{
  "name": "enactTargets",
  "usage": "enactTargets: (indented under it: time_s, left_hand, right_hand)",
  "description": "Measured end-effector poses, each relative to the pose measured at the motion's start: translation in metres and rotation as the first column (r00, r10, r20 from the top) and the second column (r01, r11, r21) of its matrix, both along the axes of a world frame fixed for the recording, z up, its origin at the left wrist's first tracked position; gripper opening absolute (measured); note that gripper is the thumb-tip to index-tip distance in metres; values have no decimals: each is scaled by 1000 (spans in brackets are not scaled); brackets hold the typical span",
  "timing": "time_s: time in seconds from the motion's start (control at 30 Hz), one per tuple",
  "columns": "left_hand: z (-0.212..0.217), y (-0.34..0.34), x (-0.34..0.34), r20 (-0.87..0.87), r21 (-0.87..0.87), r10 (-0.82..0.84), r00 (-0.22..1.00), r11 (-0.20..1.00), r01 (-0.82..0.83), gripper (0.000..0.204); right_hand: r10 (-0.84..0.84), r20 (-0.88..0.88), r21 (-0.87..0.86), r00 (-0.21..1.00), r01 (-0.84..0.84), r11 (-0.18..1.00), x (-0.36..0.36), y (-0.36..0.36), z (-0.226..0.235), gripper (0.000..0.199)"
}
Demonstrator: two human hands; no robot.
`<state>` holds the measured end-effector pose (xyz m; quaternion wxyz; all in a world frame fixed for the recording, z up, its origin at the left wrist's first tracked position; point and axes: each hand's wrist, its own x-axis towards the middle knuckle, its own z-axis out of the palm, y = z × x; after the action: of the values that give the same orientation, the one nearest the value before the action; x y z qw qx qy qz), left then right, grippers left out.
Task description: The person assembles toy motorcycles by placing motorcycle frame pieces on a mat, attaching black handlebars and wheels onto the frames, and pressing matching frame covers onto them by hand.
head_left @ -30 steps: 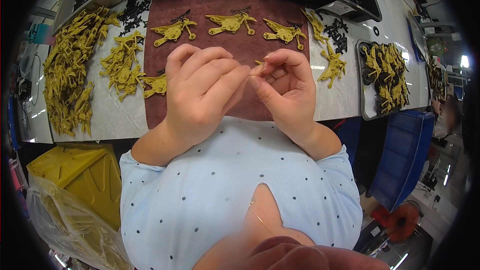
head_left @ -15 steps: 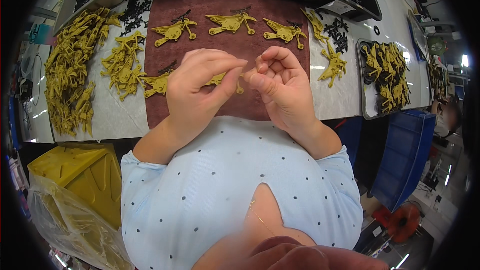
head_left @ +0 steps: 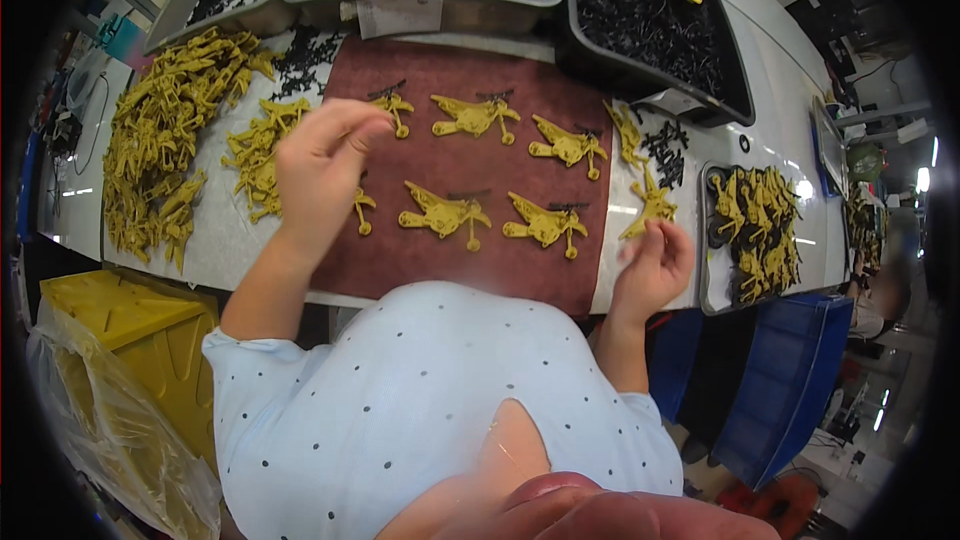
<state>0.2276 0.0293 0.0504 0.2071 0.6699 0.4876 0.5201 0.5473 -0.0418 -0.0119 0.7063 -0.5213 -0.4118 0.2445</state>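
My left hand [head_left: 328,165] is over the left part of the maroon mat [head_left: 400,270], thumb and fingers pressed together in a pinch; whatever they hold is hidden. Just beyond its fingertips lies a yellow plastic part [head_left: 401,116] with a thin black piece along its top. Another yellow part is half hidden by this hand. My right hand [head_left: 658,270] is right of the mat, its fingers curled and its thumb apart and slightly blurred. Its fingertips meet the lower end of a loose yellow part [head_left: 655,202] in the picture.
More yellow parts with black pieces, such as a yellow part [head_left: 445,213], lie in rows on the mat. A yellow heap [head_left: 150,150] is at left. Grey bins, including a wheel bin [head_left: 420,12], stand behind. At right are small black pieces [head_left: 664,150] and a loaded tray [head_left: 715,280].
My hands, together over the mat before, have moved apart: the left leftward, the right rightward to the loose yellow parts. The view has shifted, showing more of the bins behind.
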Motion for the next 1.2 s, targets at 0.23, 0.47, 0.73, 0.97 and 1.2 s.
enactTargets:
  time_s: [0.23,0.47,0.73,0.97,1.2]
  left_hand:
    - [16,167,-29,-405,319,117,907,947,21,20]
    - [-24,351,6,-738,-508,-323,592,844,-172,134]
    - [-71,400,99,-807,-549,-499,315,831,-91,139]
    - [-119,443,53,-719,-454,-427,548,886,94,110]
    - [-126,478,76,-589,-631,-562,581,769,103,107]
  right_hand:
    - [-89,622,5,778,110,994,44,-44,-41,17]
    - [-289,801,251,524,145,957,23,-56,-70,23]
    - [-375,776,276,508,260,925,26,-63,-66,27]
    - [-273,829,269,488,80,960,33,-61,-88,18]
    - [-359,818,323,450,157,933,24,-60,-77,16]
